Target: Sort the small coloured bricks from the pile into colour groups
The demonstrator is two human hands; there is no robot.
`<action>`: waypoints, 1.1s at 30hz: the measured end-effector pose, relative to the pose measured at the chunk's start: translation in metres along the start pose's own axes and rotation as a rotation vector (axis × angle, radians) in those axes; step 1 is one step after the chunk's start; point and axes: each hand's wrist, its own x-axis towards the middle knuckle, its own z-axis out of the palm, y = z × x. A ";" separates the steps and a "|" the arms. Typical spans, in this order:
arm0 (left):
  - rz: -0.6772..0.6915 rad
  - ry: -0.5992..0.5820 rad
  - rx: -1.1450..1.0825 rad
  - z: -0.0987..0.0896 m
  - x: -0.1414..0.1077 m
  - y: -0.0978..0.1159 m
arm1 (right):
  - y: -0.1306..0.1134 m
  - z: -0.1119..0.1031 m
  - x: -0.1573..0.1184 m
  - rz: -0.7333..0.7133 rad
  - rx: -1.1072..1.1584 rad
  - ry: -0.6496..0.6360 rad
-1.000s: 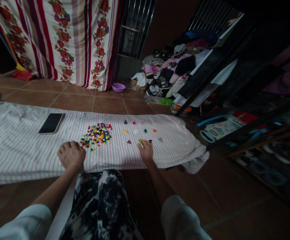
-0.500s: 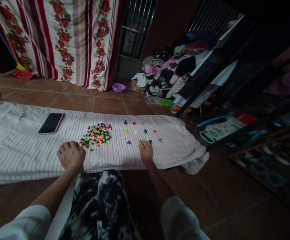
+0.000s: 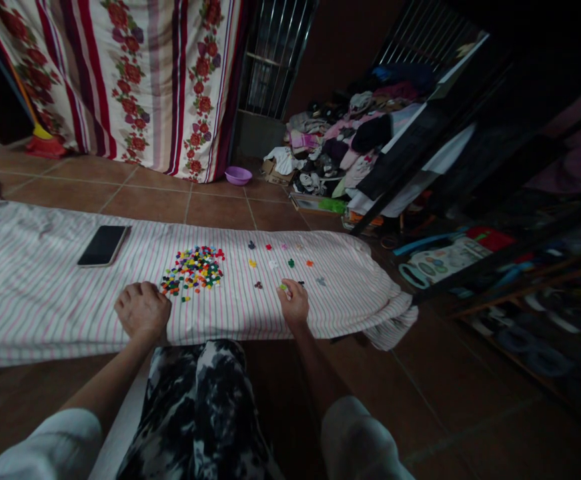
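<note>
Between the thumb and fingers of my right hand (image 3: 295,301) is a small lime-green plastic piece (image 3: 283,287), low over the striped cloth (image 3: 240,317). Small groups of same-coloured pieces surround that hand: brown pieces (image 3: 258,285) to its left, white pieces (image 3: 273,265) and dark green pieces (image 3: 291,263) beyond, grey pieces (image 3: 321,281) to the right. Black pieces (image 3: 301,283) are partly covered by the hand. My left hand (image 3: 141,310) rests on the cloth with curled fingers, beside the mixed pile of coloured pieces (image 3: 197,270); its fingertips are hidden.
A phone (image 3: 103,246) lies on the cloth at the left. Orange pieces (image 3: 309,263), yellow pieces (image 3: 253,263) and others form the farther groups. On the tiled floor beyond are a purple basin (image 3: 238,175) and a heap of clothes (image 3: 340,137). A rack (image 3: 520,260) stands at the right.
My right hand has shifted very slightly and its fingers have turned a little around the lime-green piece, which shows more now. The left hand has stayed in place.
</note>
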 end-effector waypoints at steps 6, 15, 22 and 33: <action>0.007 0.017 -0.020 0.002 0.000 -0.002 | -0.004 -0.003 -0.004 0.006 0.045 0.109; 0.005 0.000 -0.066 0.003 0.001 -0.002 | -0.012 -0.007 -0.003 0.037 0.097 0.176; 0.015 -0.008 -0.074 0.004 0.001 -0.004 | -0.074 0.011 -0.012 -0.177 0.165 0.008; 0.031 0.033 -0.047 0.004 0.002 -0.003 | -0.148 0.074 -0.043 -0.297 0.285 -0.513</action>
